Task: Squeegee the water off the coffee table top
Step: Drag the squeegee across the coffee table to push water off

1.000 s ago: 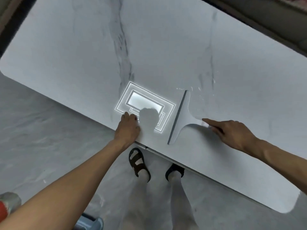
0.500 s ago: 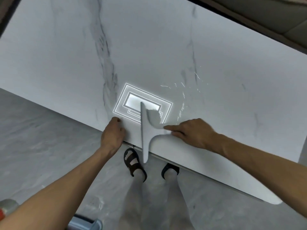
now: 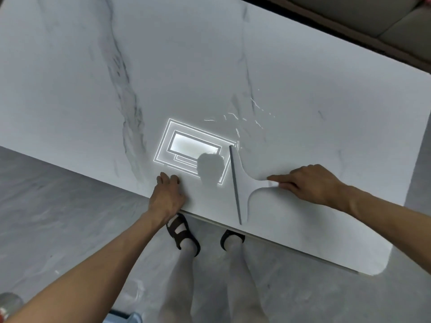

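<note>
You have the squeegee (image 3: 242,180) down on the coffee table top (image 3: 303,66), near the table's near edge, its blade running roughly from 12 to 6 o'clock with the lower tip almost at that edge. Your right hand (image 3: 312,184) is closed around the handle at the squeegee's 3 o'clock side, forefinger stretched along it toward the blade. Your left hand (image 3: 166,194) holds nothing; it rests flat on the table rim at about 9 o'clock from the blade, fingers spread on the surface. Water (image 3: 242,120) shows as thin bright streaks and beads just beyond the blade's top end, toward 12 to 1 o'clock, so that patch looks not yet cleared. Elsewhere the top reads as matte with grey veining; whether a thin film lies on it cannot be told. Judging from this, you are partway through at best: the visible wet patch is left, and much of the far surface may need passes.
</note>
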`<action>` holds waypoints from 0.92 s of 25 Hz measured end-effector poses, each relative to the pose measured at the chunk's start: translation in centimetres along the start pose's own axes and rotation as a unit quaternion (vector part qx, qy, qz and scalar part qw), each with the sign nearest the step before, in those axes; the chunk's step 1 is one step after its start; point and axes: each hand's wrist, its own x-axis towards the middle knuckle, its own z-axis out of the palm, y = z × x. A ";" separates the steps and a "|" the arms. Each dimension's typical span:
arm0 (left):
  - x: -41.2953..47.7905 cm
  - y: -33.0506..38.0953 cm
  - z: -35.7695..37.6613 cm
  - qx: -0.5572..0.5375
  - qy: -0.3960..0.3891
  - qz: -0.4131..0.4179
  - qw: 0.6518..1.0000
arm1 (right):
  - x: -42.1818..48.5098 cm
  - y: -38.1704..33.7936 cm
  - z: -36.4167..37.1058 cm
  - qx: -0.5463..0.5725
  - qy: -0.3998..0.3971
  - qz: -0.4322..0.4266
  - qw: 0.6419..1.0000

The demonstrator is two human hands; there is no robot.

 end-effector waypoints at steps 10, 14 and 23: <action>-0.3 -2.2 -3.1 -0.181 0.154 -0.142 0.961 | 3.6 -7.1 -0.7 0.010 0.046 -0.128 0.991; -0.3 -6.1 -4.3 -0.209 0.180 -0.205 0.939 | 11.0 -17.7 0.3 0.051 0.022 -0.173 0.983; 0.5 -5.8 -4.8 -0.216 0.091 -0.127 0.964 | 7.1 -6.2 -1.6 0.035 0.031 -0.033 0.998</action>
